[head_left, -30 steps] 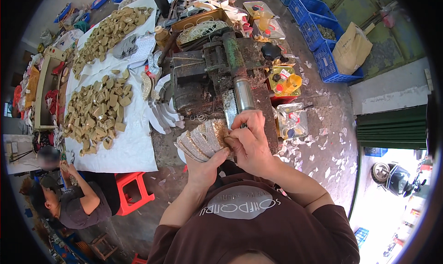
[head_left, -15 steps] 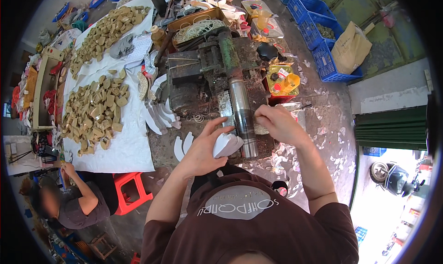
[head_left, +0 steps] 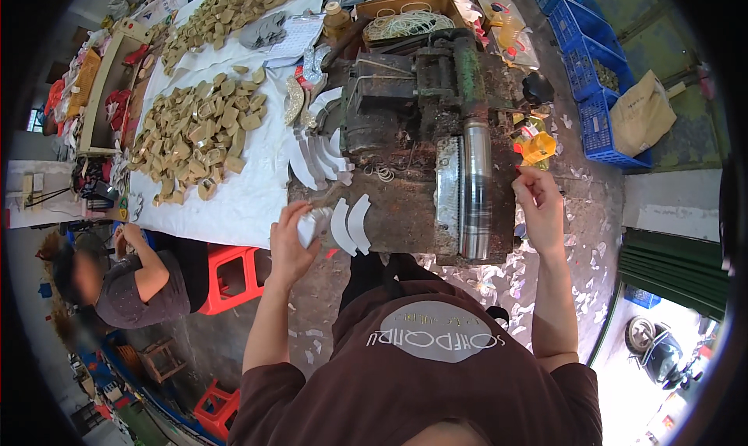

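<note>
My left hand is closed round a small stack of white curved pieces, just off the white-covered table's near corner. Beside it, two loose white curved strips lie on the bench's dark top. My right hand is raised past the bench's right edge, thumb and fingers pinched together; whatever they hold, if anything, cannot be made out. Between the hands stands a greasy old machine with a shiny metal roller and a toothed metal plate along the roller's left side.
More white curved strips lie left of the machine. Heaps of tan blocks cover part of the white sheet. A co-worker sits at left by a red stool. Blue crates line the right; scraps litter the floor.
My left hand has moved left, away from the roller, with the white stack. My right hand has moved right, off the roller. The view has shifted, so the bench appears further right.
</note>
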`<action>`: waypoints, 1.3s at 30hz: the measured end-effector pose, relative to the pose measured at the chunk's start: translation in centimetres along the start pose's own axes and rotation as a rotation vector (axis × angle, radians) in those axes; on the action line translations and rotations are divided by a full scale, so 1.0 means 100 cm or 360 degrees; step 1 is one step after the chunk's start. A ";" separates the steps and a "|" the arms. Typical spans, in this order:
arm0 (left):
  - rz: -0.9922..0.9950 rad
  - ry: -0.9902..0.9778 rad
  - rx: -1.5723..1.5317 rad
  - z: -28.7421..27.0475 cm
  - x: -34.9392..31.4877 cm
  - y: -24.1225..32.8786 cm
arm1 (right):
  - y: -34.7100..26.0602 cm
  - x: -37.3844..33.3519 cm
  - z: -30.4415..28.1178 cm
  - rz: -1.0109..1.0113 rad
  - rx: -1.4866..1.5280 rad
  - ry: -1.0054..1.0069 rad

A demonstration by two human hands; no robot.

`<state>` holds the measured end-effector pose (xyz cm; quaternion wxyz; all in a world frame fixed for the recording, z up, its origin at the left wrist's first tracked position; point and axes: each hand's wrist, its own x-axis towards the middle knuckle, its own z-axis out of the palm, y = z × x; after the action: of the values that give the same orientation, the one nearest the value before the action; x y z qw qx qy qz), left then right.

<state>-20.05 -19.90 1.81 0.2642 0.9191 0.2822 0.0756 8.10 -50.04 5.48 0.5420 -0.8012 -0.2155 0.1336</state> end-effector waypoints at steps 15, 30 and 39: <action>-0.0046 -0.0691 0.0191 0.015 -0.023 -0.011 | -0.032 -0.008 0.004 -0.0131 0.0016 0.0024; -0.0079 -0.0334 -0.2593 0.021 0.020 0.156 | -0.090 -0.037 0.090 -0.0898 -0.0311 0.0147; -0.0075 -0.0223 -0.2508 0.021 0.024 0.167 | -0.090 -0.030 0.081 -0.0644 -0.0053 -0.0073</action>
<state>-9.44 -31.20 8.78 0.8561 0.4577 0.1475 0.1894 0.05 -42.01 10.72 0.5393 -0.7472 -0.3867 0.0366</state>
